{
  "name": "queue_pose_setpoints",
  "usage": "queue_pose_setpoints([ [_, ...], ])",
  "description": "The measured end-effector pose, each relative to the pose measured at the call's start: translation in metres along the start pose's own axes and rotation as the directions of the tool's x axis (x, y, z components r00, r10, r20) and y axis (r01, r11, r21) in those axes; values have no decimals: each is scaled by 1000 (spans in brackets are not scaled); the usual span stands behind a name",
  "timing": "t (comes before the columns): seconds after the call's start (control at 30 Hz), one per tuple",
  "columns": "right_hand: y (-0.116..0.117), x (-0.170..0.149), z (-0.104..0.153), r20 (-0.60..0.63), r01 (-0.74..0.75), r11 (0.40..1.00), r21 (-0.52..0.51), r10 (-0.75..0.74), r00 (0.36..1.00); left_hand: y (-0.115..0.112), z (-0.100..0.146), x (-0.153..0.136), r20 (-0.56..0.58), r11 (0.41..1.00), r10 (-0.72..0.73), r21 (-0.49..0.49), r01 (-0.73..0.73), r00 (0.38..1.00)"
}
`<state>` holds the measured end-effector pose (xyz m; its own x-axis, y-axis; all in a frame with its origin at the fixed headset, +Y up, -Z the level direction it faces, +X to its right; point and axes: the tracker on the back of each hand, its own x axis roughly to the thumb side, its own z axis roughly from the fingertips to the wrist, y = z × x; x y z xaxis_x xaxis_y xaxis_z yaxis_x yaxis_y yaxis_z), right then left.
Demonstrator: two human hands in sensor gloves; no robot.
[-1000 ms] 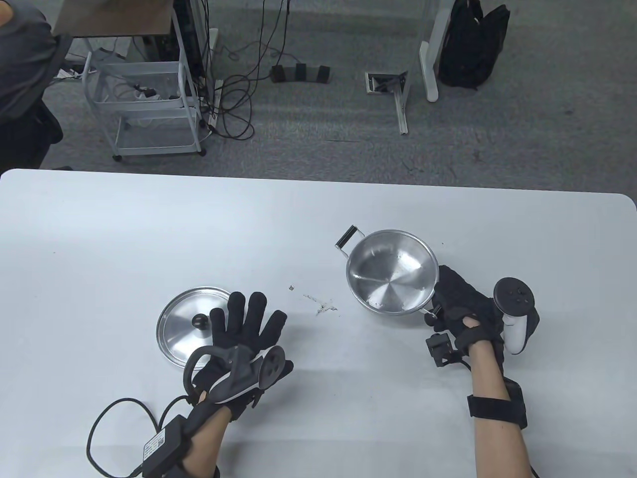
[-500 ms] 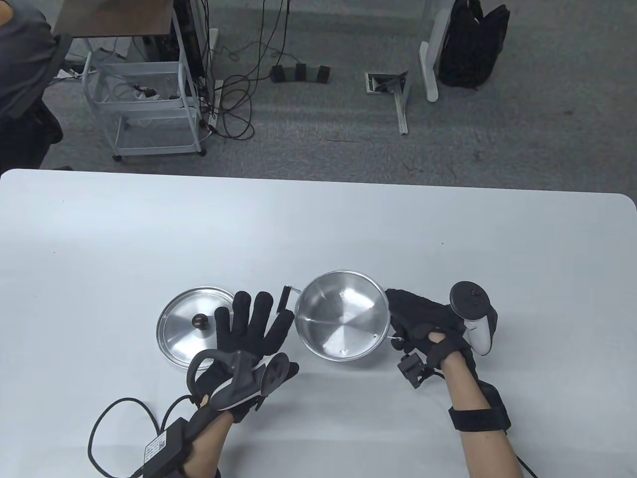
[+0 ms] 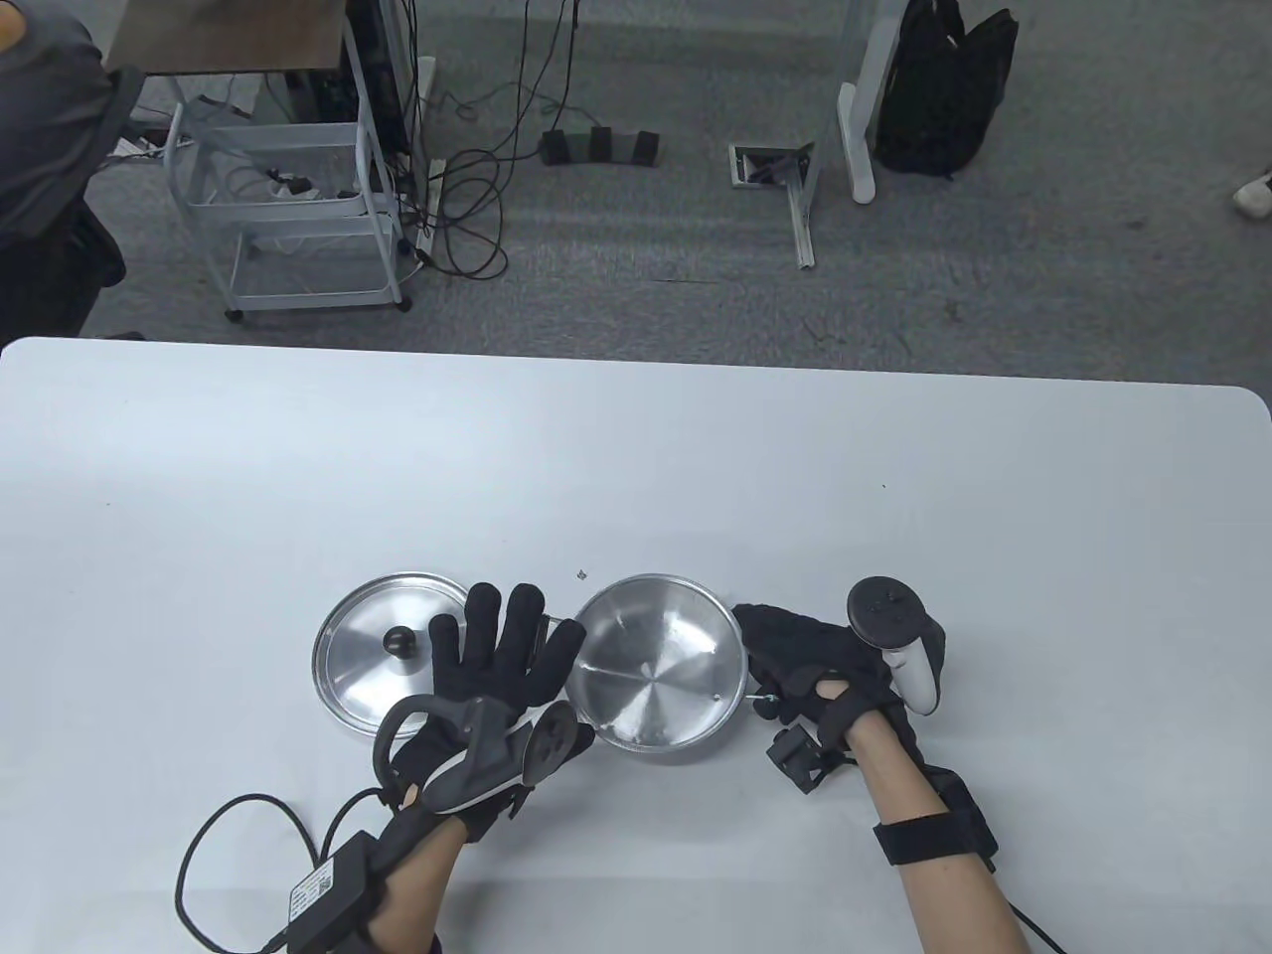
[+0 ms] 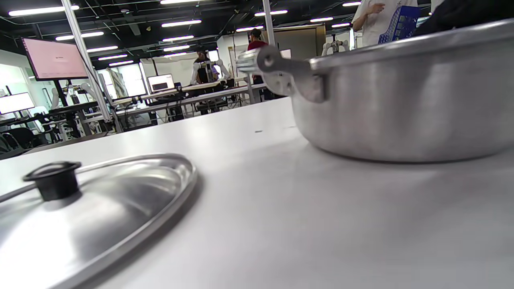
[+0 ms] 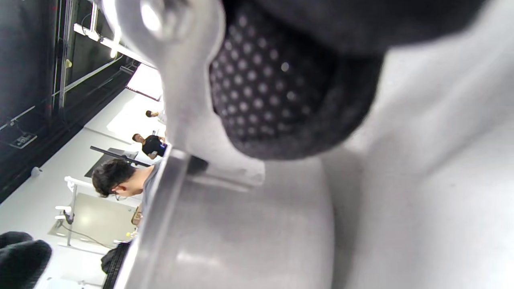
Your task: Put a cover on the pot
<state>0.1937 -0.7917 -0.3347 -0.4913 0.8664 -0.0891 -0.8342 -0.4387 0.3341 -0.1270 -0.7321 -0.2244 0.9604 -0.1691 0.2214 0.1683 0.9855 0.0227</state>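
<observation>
A shallow steel pot (image 3: 659, 664) stands open on the white table (image 3: 636, 447), near the front middle. My right hand (image 3: 805, 656) grips the pot's right handle; the right wrist view shows my gloved fingers (image 5: 281, 92) wrapped on the handle bracket (image 5: 180, 80). The steel lid (image 3: 383, 651) with a black knob (image 3: 401, 642) lies flat on the table just left of the pot. My left hand (image 3: 502, 646) hovers with fingers spread between lid and pot, over the lid's right edge and the pot's left handle. The left wrist view shows the lid (image 4: 92, 208) and the pot (image 4: 405, 92) apart.
A small dark speck (image 3: 581, 573) lies on the table behind the pot. My left wrist cable (image 3: 238, 825) loops at the front left. Beyond the table's far edge are a white cart (image 3: 288, 209), floor cables and a black bag (image 3: 944, 84).
My right hand has dragged the pot by its handle from the right middle of the table leftward and nearer, up beside the lid. My left hand has stayed spread over the lid's right edge.
</observation>
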Motion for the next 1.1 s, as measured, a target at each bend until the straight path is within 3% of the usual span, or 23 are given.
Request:
queue_pose_setpoints([
  [0.3,-5,7,6,26,-164,986,-8,165,986,0,0,-2,-8,1000,-2,-17,2,1000],
  [0.6,-29,35,41,146,-298,954,-38,301,943,-4,-4,-7,-28,999,10,-42,-11,1000],
  [0.87,-49,29,69,140,-595,786,-166,616,775,-3,-4,-13,-40,999,28,-45,-30,999],
  [1.1,-48,-3,78,130,-653,738,-170,674,728,-1,-5,-18,-64,998,37,-40,-40,997],
])
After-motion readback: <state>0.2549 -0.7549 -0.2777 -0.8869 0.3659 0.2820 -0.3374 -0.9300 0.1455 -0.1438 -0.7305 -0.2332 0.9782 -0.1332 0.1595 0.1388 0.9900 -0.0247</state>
